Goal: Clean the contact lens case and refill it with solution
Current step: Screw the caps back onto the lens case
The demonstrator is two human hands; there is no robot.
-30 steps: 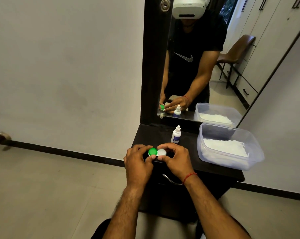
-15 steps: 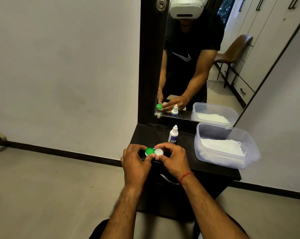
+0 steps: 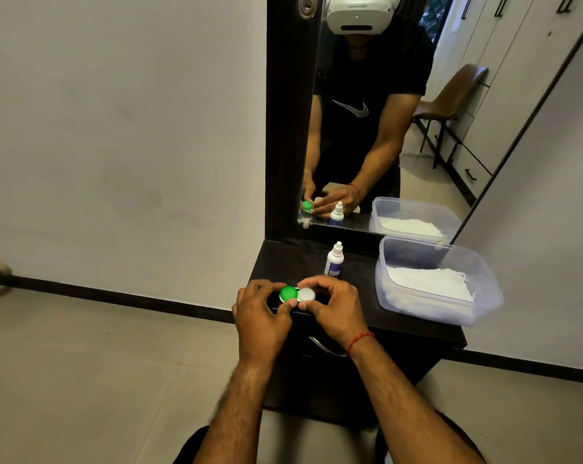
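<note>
A contact lens case with one green cap and one white cap is held over the front left corner of a dark cabinet top. My left hand grips the green-capped side with fingers and thumb. My right hand pinches the white-capped side. Both caps are on the case. A small white solution bottle with a blue label and its cap on stands upright just behind my hands, apart from them.
A clear plastic tub holding white tissues sits on the right of the cabinet top. A mirror rises behind it and reflects my hands, the bottle and the tub. A drawer handle lies below my right wrist. White wall and tiled floor lie left.
Both hands keep hold of the case in nearly the same spot at the cabinet's front. The fingers have shifted slightly around the caps.
</note>
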